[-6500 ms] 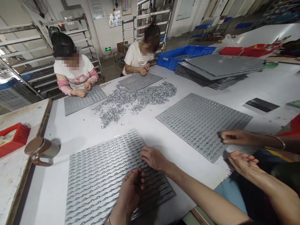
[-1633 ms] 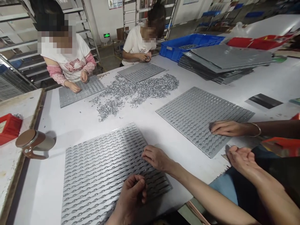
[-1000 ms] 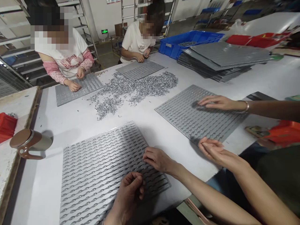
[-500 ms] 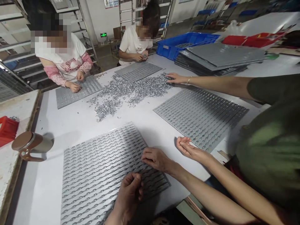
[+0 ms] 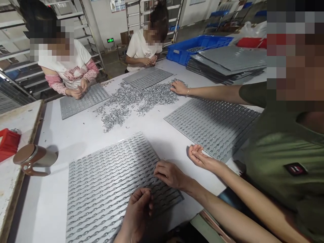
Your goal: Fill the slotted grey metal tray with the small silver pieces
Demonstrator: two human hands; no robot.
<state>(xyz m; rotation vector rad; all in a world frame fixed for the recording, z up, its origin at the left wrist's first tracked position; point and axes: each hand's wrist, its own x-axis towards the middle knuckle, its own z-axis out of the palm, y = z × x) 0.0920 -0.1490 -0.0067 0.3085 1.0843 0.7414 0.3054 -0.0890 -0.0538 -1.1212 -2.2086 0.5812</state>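
Observation:
A grey ribbed metal tray (image 5: pixel 101 182) with rows of small slots lies in front of me on the white table (image 5: pixel 83 138). My left hand (image 5: pixel 138 212) rests on the tray's near edge with its fingers curled in; what they hold is hidden. My right hand (image 5: pixel 169 173) sits at the tray's right edge, fingertips pinched together and pressed down on the slots. A heap of small silvery metal pieces (image 5: pixel 141 101) lies further back in the middle of the table.
A person in a green shirt leans in from the right, one hand (image 5: pixel 178 88) on the heap, the other (image 5: pixel 199 157) beside a second tray (image 5: pixel 210 121). Two more people sit at trays across the table. A brown mug (image 5: pixel 34 159), stacked trays (image 5: pixel 227 64) and a blue bin (image 5: pixel 187 50) stand around.
The person on the right has leaned in and stretched one arm from their tray to the heap of pieces. My own hands have hardly moved on the near tray.

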